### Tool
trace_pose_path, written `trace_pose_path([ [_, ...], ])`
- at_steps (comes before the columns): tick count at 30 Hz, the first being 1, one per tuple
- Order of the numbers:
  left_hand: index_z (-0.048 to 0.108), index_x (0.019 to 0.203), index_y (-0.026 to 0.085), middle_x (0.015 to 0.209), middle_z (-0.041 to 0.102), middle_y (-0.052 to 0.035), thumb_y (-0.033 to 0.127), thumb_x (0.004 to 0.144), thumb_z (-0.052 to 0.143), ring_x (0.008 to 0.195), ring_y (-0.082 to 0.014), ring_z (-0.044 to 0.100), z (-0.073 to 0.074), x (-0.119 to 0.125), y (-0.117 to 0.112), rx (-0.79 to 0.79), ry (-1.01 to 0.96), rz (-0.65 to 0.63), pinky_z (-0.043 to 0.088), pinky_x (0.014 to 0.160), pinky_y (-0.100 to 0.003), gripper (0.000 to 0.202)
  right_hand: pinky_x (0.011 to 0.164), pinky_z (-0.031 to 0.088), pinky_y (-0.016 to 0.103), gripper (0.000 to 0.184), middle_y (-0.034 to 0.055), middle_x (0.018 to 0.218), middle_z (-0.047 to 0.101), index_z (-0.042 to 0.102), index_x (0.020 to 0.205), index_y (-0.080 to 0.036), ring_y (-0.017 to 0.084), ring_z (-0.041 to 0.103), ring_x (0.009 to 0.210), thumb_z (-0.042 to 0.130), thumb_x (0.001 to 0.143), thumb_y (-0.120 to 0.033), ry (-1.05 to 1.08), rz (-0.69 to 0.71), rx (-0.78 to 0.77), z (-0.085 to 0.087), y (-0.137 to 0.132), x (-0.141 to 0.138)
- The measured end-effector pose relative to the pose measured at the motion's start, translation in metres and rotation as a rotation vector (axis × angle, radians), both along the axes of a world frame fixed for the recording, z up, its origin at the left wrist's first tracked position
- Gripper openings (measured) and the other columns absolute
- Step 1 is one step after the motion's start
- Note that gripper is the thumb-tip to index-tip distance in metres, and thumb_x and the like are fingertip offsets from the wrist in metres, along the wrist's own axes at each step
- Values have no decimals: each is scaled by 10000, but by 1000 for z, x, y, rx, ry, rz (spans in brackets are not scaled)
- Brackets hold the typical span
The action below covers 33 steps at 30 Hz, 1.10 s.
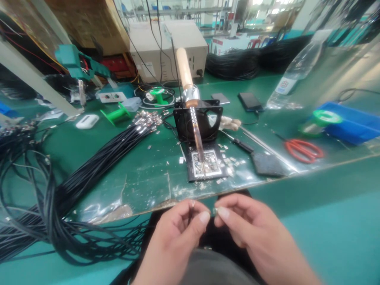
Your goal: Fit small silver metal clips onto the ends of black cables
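My left hand (179,233) is closed in a pinch over my lap, just off the table edge. Between its fingers shows a dark strand, seemingly a black cable, with a small shiny tip. Close beside it, my right hand (252,225) pinches a small greenish piece (215,211) between thumb and forefinger; blur hides its exact kind. Beyond the hands, a soldering iron (185,71) with a wooden handle leans tip-down over a small framed tray (194,168) of metal bits. A black fan (179,122) stands behind the iron's shaft.
A thick bundle of black cables (97,164) lies at left, some hanging past the edge. Small pale pieces (233,161) are scattered right of the tray. Further right are orange-handled scissors (305,150), a blue bin (353,122), a solder spool (326,116) and a plastic bottle (299,67).
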State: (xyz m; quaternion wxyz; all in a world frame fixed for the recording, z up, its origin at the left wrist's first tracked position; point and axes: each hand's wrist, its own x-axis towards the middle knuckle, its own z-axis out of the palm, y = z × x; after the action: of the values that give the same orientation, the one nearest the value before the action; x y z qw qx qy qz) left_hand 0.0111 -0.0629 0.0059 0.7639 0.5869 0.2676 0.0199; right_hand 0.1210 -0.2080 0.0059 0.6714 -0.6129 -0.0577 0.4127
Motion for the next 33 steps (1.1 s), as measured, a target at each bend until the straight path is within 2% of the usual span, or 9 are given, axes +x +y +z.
trace_pose_path([
  [4, 746, 967, 207, 777, 588, 51, 398, 899, 846, 588, -75, 332, -4, 1, -2, -63, -4, 52, 298, 514, -201, 226, 449, 267, 198, 312, -56, 581, 537, 776, 822, -185, 63, 343, 504, 877, 822, -480, -61, -23, 34, 2, 6, -5],
  [7, 707, 889, 191, 748, 593, 51, 390, 890, 853, 571, -69, 340, -7, 2, -6, -98, -14, 87, 315, 518, -198, 247, 468, 337, 200, 268, -75, 564, 487, 768, 801, -200, 65, 340, 491, 872, 831, -445, -78, -39, 38, 2, 10, -11],
  [12, 697, 856, 196, 793, 643, 29, 380, 932, 806, 615, -87, 441, -4, 1, -4, -31, -35, 95, 388, 574, -209, 227, 655, 531, 258, 258, -5, 745, 637, 767, 955, -210, 142, 592, 680, 778, 894, -460, -149, 43, -6, -12, 1, -17],
  [15, 715, 856, 208, 999, 730, -23, 344, 958, 757, 767, -134, 585, 2, -2, 1, 87, -44, 127, 453, 660, -232, 175, 676, 564, 279, 282, 15, 879, 678, 736, 1184, -248, 166, 650, 742, 705, 928, -363, -329, 103, -81, -23, -8, -16],
  [17, 720, 828, 212, 1118, 758, -55, 320, 937, 761, 887, -181, 646, 5, -2, 2, 176, -33, 89, 490, 733, -257, 158, 749, 600, 313, 252, 37, 941, 707, 746, 1182, -262, 188, 686, 801, 653, 954, -315, -482, 124, -91, -25, -10, -12],
  [20, 725, 775, 216, 1171, 772, -76, 314, 897, 779, 944, -226, 681, 7, -2, 1, 266, -2, 1, 504, 765, -290, 166, 802, 625, 366, 217, 67, 940, 744, 798, 1048, -271, 233, 719, 854, 598, 995, -336, -603, 157, -37, -17, -8, -7],
  [25, 795, 771, 237, 1128, 799, -76, 330, 873, 806, 781, -199, 670, 1, -5, -7, 383, -41, -26, 486, 687, -299, 138, 684, 607, 380, 306, 62, 789, 723, 813, 824, -304, 246, 681, 714, 594, 1010, -408, -605, 173, -12, 8, -4, -8],
  [29, 808, 768, 252, 1057, 817, -74, 292, 879, 805, 878, -236, 722, -6, -8, -9, 431, -99, -12, 523, 751, -306, 118, 684, 604, 378, 328, 68, 777, 729, 822, 804, -313, 250, 670, 708, 589, 1011, -415, -603, 150, 10, 22, -5, -15],
  [33, 797, 790, 246, 996, 813, -74, 272, 891, 793, 918, -248, 739, -7, -7, -8, 405, -120, -5, 547, 800, -311, 105, 689, 606, 368, 342, 72, 792, 737, 818, 796, -301, 248, 676, 716, 596, 1001, -462, -628, 170, 71, 21, -6, -17],
])
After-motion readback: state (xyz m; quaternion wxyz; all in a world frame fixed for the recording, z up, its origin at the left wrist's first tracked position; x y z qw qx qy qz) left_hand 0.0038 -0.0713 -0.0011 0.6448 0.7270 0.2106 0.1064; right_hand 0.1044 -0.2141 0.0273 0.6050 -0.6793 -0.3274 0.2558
